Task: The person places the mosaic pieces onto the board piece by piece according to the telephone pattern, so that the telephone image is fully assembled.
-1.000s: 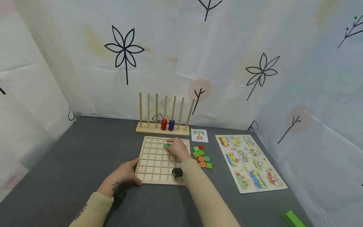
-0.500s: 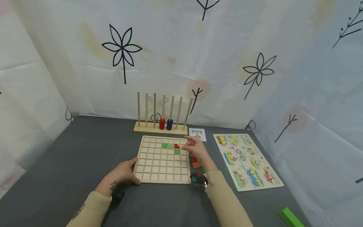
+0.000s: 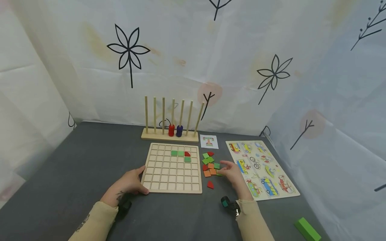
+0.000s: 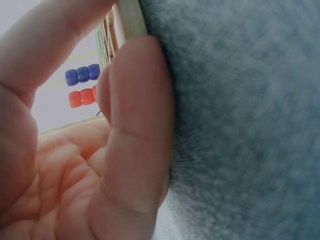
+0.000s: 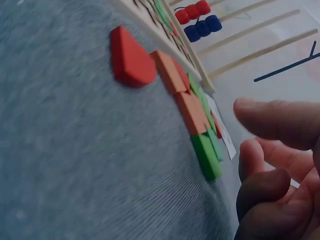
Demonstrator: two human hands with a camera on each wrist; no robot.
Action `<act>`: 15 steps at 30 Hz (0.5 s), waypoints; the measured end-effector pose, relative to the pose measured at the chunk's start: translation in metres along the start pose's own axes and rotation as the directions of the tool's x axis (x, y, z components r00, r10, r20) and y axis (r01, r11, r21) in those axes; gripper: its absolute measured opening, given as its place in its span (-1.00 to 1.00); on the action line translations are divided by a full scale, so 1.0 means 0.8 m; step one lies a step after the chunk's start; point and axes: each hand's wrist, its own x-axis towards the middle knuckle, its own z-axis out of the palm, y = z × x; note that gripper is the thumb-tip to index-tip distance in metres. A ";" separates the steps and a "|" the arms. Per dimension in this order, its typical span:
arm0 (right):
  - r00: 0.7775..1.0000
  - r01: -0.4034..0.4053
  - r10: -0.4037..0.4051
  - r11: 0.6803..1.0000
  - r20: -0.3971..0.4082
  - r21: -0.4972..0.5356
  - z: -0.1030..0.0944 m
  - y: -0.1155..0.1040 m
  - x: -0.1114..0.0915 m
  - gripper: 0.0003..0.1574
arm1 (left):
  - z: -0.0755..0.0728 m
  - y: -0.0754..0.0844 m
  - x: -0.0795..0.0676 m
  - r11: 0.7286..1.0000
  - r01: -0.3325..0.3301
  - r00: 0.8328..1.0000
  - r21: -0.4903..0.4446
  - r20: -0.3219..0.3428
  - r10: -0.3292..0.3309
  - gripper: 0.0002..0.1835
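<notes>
My left hand (image 3: pixel 131 182) holds the wooden grid board (image 3: pixel 172 177) at its near left corner, thumb at the front edge and fingers along the left side. In the left wrist view its fingers (image 4: pixel 137 120) lie against the board's pale edge. Three green squares (image 3: pixel 187 159) and a red quarter-round piece (image 3: pixel 187 154) sit in the board's upper cells. My right hand (image 3: pixel 233 174) is just right of the loose pieces, fingers loosely bent, holding nothing. Orange squares (image 5: pixel 191 111), a green square (image 5: pixel 206 156) and a red rounded piece (image 5: pixel 131 60) show in the right wrist view.
Behind the board stands a wooden peg rack (image 3: pixel 169 135) with red beads (image 3: pixel 171 130) and blue beads (image 3: pixel 179 131). A pattern card (image 3: pixel 209 141) lies beside it. A picture puzzle (image 3: pixel 262 169) is at the right, and a green block (image 3: pixel 307 229) lies near the front right.
My right hand has moved from over the board to the right, beside the loose pieces, uncovering the coloured pieces in the upper cells. The left hand stays at the board's corner.
</notes>
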 end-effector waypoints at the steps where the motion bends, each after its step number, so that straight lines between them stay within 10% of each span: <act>1: 1.000 -0.010 0.010 1.000 -0.008 -0.022 -0.001 0.003 -0.001 -0.34 | 0.000 0.000 0.000 1.000 0.000 1.000 -0.002 0.001 0.000 0.23; 15: 0.995 -0.096 0.092 0.978 -0.030 -0.186 0.003 0.013 -0.004 -0.38 | 0.001 -0.002 0.002 1.000 -0.002 1.000 0.004 -0.010 0.003 0.24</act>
